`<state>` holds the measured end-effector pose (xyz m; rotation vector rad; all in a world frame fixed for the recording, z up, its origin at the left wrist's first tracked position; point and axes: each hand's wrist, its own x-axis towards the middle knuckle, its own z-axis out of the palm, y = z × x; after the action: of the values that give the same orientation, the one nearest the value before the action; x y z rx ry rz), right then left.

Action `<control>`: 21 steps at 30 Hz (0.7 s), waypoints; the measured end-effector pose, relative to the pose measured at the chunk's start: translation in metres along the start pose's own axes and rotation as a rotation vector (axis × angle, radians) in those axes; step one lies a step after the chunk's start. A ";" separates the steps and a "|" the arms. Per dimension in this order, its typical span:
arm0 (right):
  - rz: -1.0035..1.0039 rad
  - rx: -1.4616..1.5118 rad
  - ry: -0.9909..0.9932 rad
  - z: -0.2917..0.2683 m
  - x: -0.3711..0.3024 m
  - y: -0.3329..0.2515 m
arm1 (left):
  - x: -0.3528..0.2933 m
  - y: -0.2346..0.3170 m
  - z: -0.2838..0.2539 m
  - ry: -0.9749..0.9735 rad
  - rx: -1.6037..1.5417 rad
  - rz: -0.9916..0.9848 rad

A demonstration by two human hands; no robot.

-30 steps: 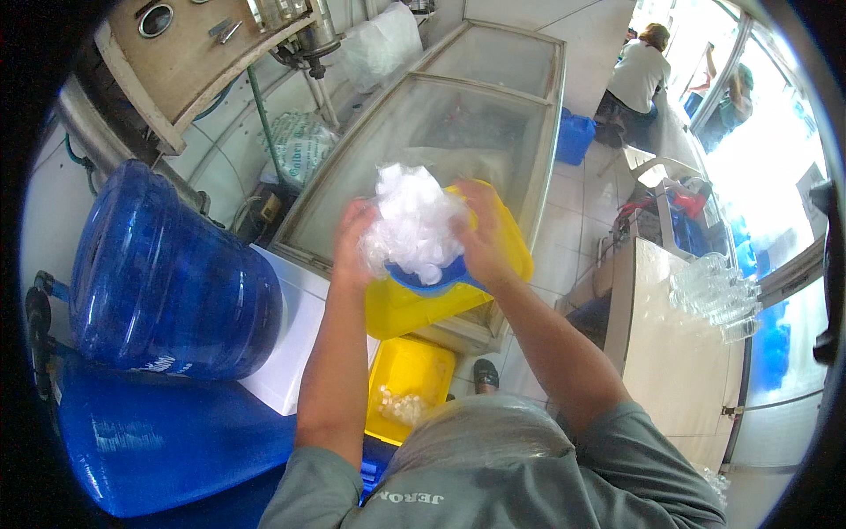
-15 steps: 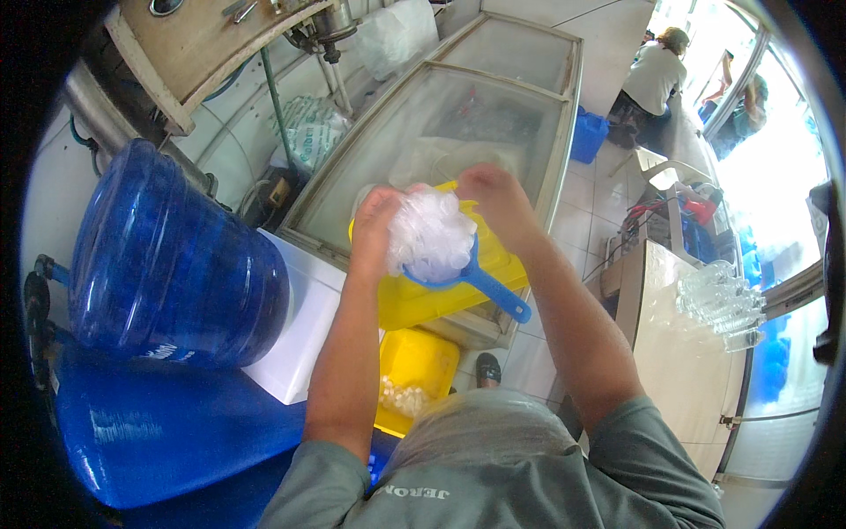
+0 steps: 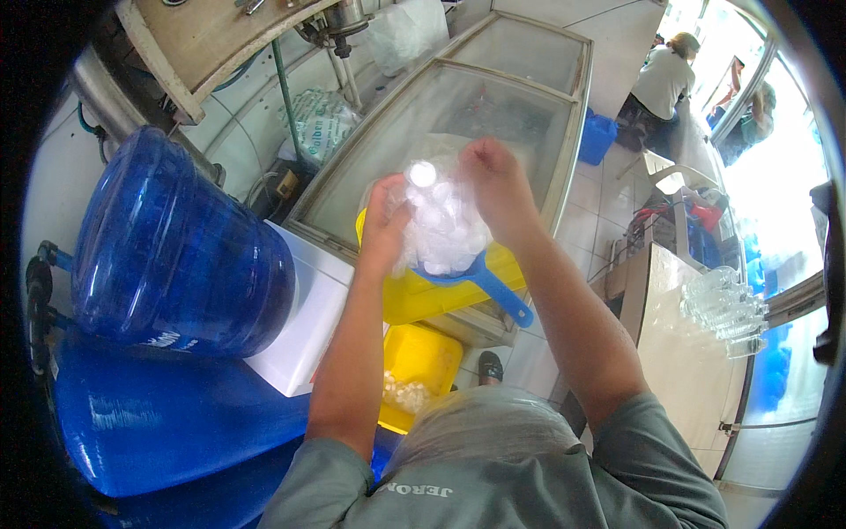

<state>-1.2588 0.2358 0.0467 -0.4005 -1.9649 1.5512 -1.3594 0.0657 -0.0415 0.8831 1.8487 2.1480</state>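
A clump of whitish, translucent pieces [image 3: 445,231] sits over a blue dipper [image 3: 500,295], whose handle points toward me and to the right. The pieces' kind is hard to tell. My left hand [image 3: 384,227] curls against the clump's left side, fingers bent around its edge. A small round white cap [image 3: 422,174] shows at the top, close to my left fingertips. My right hand [image 3: 495,176] is closed above the clump's right side; its fingertips are partly hidden, as is anything they hold. Beneath the dipper lies a yellow plastic tub [image 3: 414,302].
Below stands a yellow tray [image 3: 425,348] with small white pieces [image 3: 404,393]. At left are a large blue water jug [image 3: 176,256] and a white box [image 3: 304,353]. A glass-topped chest [image 3: 502,106] lies ahead. Clear bottles [image 3: 727,309] rest at right; a person [image 3: 661,79] sits farther off.
The clump has spread and shifted slightly right, and the round white cap now shows at its top. My right hand has risen slightly and closed; my left hand has moved a little right.
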 end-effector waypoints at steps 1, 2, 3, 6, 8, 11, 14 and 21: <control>-0.042 -0.001 0.009 0.002 0.000 -0.003 | -0.003 -0.002 0.001 -0.006 0.113 0.129; -0.113 0.020 0.023 0.004 -0.001 -0.006 | -0.005 -0.004 0.003 -0.012 0.144 0.066; -0.119 0.014 0.006 0.006 -0.002 -0.007 | -0.006 -0.005 0.003 -0.025 0.160 0.052; -0.205 0.057 -0.023 0.008 -0.003 -0.005 | -0.009 -0.004 0.001 -0.076 0.018 -0.032; -0.201 0.084 -0.040 0.009 -0.001 -0.003 | -0.010 0.000 -0.002 -0.093 -0.186 -0.130; -0.204 0.029 0.008 0.010 0.003 -0.004 | -0.011 0.008 -0.002 -0.074 -0.290 -0.180; -0.312 0.137 -0.095 0.009 0.006 -0.006 | -0.009 0.015 0.007 -0.049 -0.039 -0.059; -0.345 -0.260 -0.167 -0.015 -0.010 0.014 | 0.009 0.026 0.003 -0.106 0.035 -0.116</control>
<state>-1.2435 0.2455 0.0326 -0.0270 -2.2334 1.1479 -1.3582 0.0669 -0.0137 0.8565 1.8430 1.9673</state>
